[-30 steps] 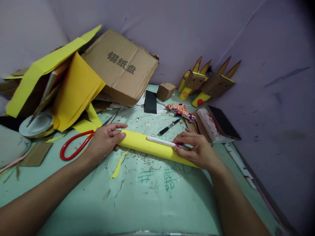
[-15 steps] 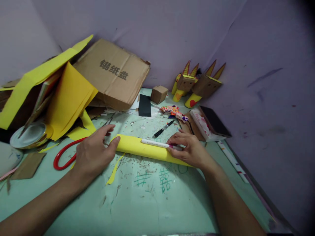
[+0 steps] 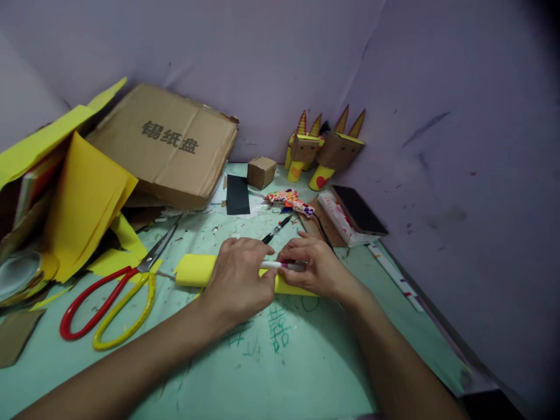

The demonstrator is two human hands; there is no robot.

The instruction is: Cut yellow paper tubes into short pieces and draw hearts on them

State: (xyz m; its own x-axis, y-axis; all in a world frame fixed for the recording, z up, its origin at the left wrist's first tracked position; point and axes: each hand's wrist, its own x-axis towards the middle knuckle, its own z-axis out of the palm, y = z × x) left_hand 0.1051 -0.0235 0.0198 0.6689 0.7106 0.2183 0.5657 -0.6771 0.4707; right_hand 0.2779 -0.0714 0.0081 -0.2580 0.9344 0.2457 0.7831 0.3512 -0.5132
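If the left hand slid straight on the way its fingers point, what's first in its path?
The left hand points right across the yellow paper roll, so it would probably meet the right hand and the white pen it holds almost at once. They may already touch; depth is unclear.

left hand hides yellow roll's middle.

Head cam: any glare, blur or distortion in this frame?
Head view: soft even light, no glare; faint shadow under the left hand and right hand on the yellow roll; wide-angle bending toward the edges, dark vignette at the right corners; scissors and box lettering sharp, pen slightly soft.
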